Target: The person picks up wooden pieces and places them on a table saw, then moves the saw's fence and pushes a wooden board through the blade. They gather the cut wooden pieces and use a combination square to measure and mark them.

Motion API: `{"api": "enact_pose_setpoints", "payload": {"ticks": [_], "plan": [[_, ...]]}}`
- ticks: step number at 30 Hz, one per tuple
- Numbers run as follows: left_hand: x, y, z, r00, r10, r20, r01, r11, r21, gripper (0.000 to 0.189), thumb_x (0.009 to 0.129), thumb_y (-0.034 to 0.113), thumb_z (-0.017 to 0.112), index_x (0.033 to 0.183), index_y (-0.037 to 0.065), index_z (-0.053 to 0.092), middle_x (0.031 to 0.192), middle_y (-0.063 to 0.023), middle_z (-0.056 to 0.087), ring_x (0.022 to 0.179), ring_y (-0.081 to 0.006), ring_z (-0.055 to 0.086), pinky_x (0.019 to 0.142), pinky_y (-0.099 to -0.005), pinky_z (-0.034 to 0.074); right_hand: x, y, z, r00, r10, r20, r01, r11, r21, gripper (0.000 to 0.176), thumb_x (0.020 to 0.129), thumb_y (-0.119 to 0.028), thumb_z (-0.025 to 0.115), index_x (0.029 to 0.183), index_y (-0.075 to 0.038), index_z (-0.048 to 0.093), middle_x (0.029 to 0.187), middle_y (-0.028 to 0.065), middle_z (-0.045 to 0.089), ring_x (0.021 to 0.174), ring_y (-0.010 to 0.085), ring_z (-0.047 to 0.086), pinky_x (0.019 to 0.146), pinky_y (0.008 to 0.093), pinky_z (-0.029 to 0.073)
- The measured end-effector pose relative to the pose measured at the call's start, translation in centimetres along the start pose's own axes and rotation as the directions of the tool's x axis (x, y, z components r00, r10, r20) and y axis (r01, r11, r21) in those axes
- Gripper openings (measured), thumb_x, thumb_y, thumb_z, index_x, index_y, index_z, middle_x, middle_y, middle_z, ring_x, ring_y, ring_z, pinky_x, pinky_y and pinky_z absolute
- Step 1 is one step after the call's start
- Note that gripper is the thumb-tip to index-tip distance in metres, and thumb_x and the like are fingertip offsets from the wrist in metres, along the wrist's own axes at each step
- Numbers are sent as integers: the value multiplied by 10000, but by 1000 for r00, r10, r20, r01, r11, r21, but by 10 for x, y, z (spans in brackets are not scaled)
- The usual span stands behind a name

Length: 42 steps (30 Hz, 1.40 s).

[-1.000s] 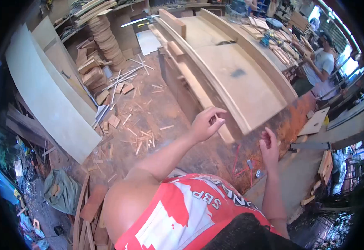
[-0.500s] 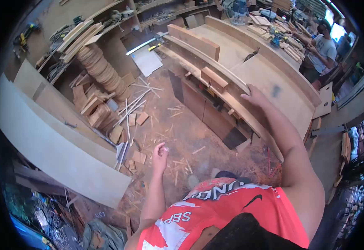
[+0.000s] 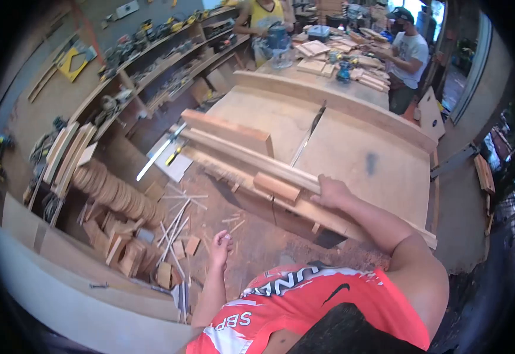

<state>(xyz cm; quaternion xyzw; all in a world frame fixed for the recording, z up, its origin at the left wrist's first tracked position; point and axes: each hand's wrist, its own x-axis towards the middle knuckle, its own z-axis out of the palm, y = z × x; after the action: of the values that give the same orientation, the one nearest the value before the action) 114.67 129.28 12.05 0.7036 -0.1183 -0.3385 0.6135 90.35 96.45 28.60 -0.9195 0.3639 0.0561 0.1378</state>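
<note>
My right hand (image 3: 332, 192) wraps over the long wooden rail (image 3: 243, 154) at the near edge of a plywood table-saw sled (image 3: 381, 194). A saw blade (image 3: 315, 125) stands in the slot beyond it. Left of that hand, a short wooden block (image 3: 276, 186) sits against the near side of the rail. A thicker board (image 3: 228, 133) stands along its far side. Low over the floor hangs my left hand (image 3: 221, 244), fingers curled and touching nothing around it; whether something small is inside them is hidden.
A bar clamp (image 3: 162, 152) juts from the rail's left end. Stacked curved wood pieces (image 3: 116, 192) and thin offcuts (image 3: 175, 233) lie at left. Behind the sled, one person (image 3: 263, 23) stands near a blue power tool (image 3: 278, 38), another (image 3: 408, 56) beside piled wood pieces.
My view has tilted up and turned, bringing the far workbench and a second person into sight. My right hand stays on the rail; my left stays curled.
</note>
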Motion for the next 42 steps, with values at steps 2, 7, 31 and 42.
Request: {"api": "enact_pose_setpoints", "payload": {"ticks": [2,7,31,42], "plan": [[56,11,12,999,-6,36,12,984,-176,445,937,299,584,1293,53,481,1021,-73,614,906,-154,592,761,-304,491,4,1,0,998,9,55,-9,1000,-6,590,779,-404,698,1161,-21,461,1102,206,600,1018,365,606,878,444,499],[200,45,56,985,-120,122,160,895,-417,667,927,527,524,1413,106,344,1313,-136,492,1171,-258,510,948,-366,429,1,-10,-12,994,74,82,-73,997,-8,608,745,-369,739,1154,-18,457,1106,205,596,1030,367,600,887,439,491],[153,11,-39,697,-367,616,572,802,-169,610,952,547,455,1357,95,400,1265,-105,544,1129,-273,550,928,-413,466,-96,-118,54,971,238,-30,-238,971,6,535,651,-305,792,1052,-47,551,995,190,623,973,381,595,826,467,476],[138,26,-52,693,-345,633,560,811,-171,549,953,560,430,1276,118,467,1156,-74,614,981,-222,640,792,-376,520,-104,-132,50,964,266,4,-266,964,26,484,676,-282,781,1029,-54,540,1023,165,604,990,357,591,847,461,470]]}}
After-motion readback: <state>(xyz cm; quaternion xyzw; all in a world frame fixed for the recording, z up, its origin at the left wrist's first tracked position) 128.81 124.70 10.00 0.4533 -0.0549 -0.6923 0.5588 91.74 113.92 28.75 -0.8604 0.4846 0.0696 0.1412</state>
